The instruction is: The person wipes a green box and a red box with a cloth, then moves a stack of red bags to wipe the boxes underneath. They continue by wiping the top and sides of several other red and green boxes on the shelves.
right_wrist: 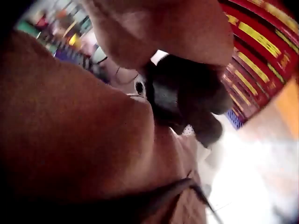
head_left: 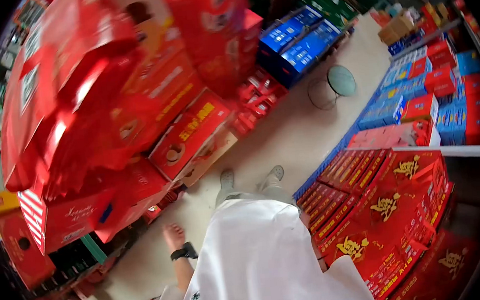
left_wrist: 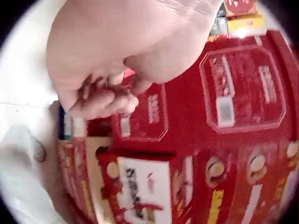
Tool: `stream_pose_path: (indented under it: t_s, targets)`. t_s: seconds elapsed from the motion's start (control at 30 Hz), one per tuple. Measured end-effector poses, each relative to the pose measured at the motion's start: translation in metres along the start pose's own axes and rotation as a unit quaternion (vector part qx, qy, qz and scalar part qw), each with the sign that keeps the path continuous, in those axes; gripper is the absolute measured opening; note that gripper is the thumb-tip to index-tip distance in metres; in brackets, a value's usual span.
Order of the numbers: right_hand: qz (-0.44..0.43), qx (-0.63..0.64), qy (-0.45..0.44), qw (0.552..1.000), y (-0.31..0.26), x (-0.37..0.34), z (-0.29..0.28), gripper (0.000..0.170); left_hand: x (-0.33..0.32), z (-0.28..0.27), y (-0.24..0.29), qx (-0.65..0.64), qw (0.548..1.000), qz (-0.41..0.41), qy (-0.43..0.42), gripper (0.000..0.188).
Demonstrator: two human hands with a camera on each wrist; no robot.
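Observation:
My left hand point(head_left: 174, 237) hangs beside the body, below the stacked red cartons point(head_left: 190, 132), a black band at its wrist. In the left wrist view the left hand point(left_wrist: 124, 56) has loosely curled fingers and nothing visible in them; red boxes point(left_wrist: 182, 135) stand behind it. In the right wrist view my right hand point(right_wrist: 177, 42) has its fingers curled round a black object point(right_wrist: 164, 95), dark and too blurred to identify. The head view shows little of that hand beside the white shirt point(head_left: 249, 258), near the red gift boxes point(head_left: 382, 206).
Large red bags point(head_left: 76, 101) rise at the left. Blue boxes point(head_left: 301, 39) stand ahead, with a round stool-like thing point(head_left: 341, 81) on the pale floor point(head_left: 283, 126). Shelves of blue and red cartons point(head_left: 445, 83) line the right side. A narrow aisle runs between the displays.

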State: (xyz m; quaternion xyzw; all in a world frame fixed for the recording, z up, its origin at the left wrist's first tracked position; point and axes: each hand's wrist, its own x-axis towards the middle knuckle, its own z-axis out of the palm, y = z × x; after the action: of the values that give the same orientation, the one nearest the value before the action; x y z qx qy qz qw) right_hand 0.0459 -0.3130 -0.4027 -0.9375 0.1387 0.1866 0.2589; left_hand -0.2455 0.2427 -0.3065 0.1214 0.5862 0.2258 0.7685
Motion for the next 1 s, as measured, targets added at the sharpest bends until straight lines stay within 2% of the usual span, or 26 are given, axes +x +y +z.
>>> stream_pose_path:
  t_s: [0.03, 0.07, 0.1, 0.13, 0.17, 0.2, 0.23, 0.27, 0.3, 0.33, 0.4, 0.47, 0.53, 0.57, 0.6, 0.63, 0.7, 0.73, 0.8, 0.83, 0.87, 0.93, 0.97, 1.0]
  targets:
    - [-0.039, 0.016, 0.033, 0.999, 0.006, 0.029, 0.0, 0.048, 0.005, 0.026, -0.029, 0.02, 0.998, -0.06, 0.004, 0.037]
    - [-0.06, 0.045, 0.055, 0.996, 0.01, 0.066, -0.001, 0.049, 0.009, 0.053, -0.054, -0.025, 0.987, -0.161, -0.013, 0.035]
    - [0.095, 0.201, -0.051, 0.974, 0.018, 0.096, -0.001, 0.049, 0.013, 0.083, -0.079, 0.06, 0.984, -0.17, -0.002, 0.036]
    - [0.075, 0.166, -0.016, 0.983, -0.026, 0.101, -0.053, 0.044, 0.012, 0.111, -0.1, 0.13, 0.974, -0.182, -0.044, 0.038]
    - [0.034, 0.102, 0.031, 0.994, -0.017, 0.131, -0.061, 0.038, 0.014, 0.142, -0.119, 0.188, 0.962, -0.193, -0.042, 0.039]
    - [0.05, 0.092, 0.006, 0.995, -0.04, 0.145, -0.1, 0.04, 0.013, 0.175, -0.134, 0.263, 0.945, -0.191, -0.043, 0.042]
    - [0.011, 0.125, 0.029, 0.992, -0.017, 0.179, -0.1, 0.04, -0.007, 0.219, -0.147, 0.332, 0.927, -0.168, -0.054, 0.047]
    - [0.062, 0.157, 0.007, 0.986, -0.037, 0.189, -0.134, 0.038, -0.017, 0.25, -0.155, 0.441, 0.883, -0.133, -0.095, 0.049]
    - [0.046, 0.178, 0.017, 0.983, -0.042, 0.203, -0.155, 0.038, -0.021, 0.273, -0.163, 0.54, 0.826, -0.097, -0.133, 0.05]
    - [0.061, 0.207, 0.042, 0.975, -0.02, 0.232, -0.147, 0.041, -0.017, 0.294, -0.174, 0.651, 0.751, -0.035, -0.107, 0.051]
    - [0.111, 0.298, 0.039, 0.947, -0.042, 0.245, -0.177, 0.045, -0.017, 0.33, -0.189, 0.748, 0.647, 0.028, -0.148, 0.052]
    - [0.096, 0.243, 0.072, 0.963, -0.04, 0.266, -0.172, 0.046, -0.005, 0.355, -0.212, 0.752, 0.643, 0.038, -0.141, 0.05]
    - [0.076, 0.306, -0.015, 0.949, -0.042, 0.274, -0.167, 0.044, 0.003, 0.374, -0.228, 0.752, 0.645, 0.05, -0.128, 0.048]
    - [0.207, 0.449, -0.12, 0.861, -0.089, 0.258, -0.198, 0.039, 0.006, 0.384, -0.243, 0.748, 0.65, 0.056, -0.12, 0.047]
    - [0.24, 0.528, -0.201, 0.789, -0.071, 0.274, -0.178, 0.035, 0.006, 0.397, -0.255, 0.743, 0.657, 0.061, -0.112, 0.046]
    - [0.255, 0.589, -0.247, 0.726, -0.081, 0.274, -0.183, 0.033, 0.007, 0.412, -0.264, 0.761, 0.638, 0.042, -0.111, 0.043]
    - [0.31, 0.581, -0.305, 0.688, -0.066, 0.303, -0.173, 0.034, 0.015, 0.433, -0.284, 0.758, 0.639, 0.015, -0.131, 0.043]
    - [0.309, 0.555, -0.268, 0.724, -0.075, 0.315, -0.187, 0.034, 0.023, 0.448, -0.295, 0.753, 0.642, 0.005, -0.143, 0.043]
    - [0.284, 0.532, -0.243, 0.76, -0.08, 0.362, -0.204, 0.035, 0.038, 0.48, -0.318, 0.742, 0.659, -0.01, -0.122, 0.041]
    - [0.245, 0.52, -0.204, 0.792, -0.088, 0.384, -0.217, 0.036, 0.046, 0.498, -0.33, 0.735, 0.669, -0.019, -0.113, 0.04]
    - [0.207, 0.537, -0.23, 0.784, -0.092, 0.406, -0.24, 0.034, 0.055, 0.516, -0.337, 0.776, 0.612, 0.008, -0.154, 0.04]
    - [0.185, 0.469, -0.114, 0.856, -0.102, 0.452, -0.252, 0.036, 0.07, 0.563, -0.356, 0.812, 0.547, 0.062, -0.192, 0.04]
    - [0.144, 0.436, -0.128, 0.879, -0.098, 0.48, -0.258, 0.038, 0.082, 0.585, -0.363, 0.814, 0.541, 0.083, -0.194, 0.041]
    - [0.039, 0.348, -0.129, 0.928, -0.053, 0.521, -0.246, 0.034, 0.089, 0.614, -0.368, 0.812, 0.544, 0.1, -0.187, 0.041]
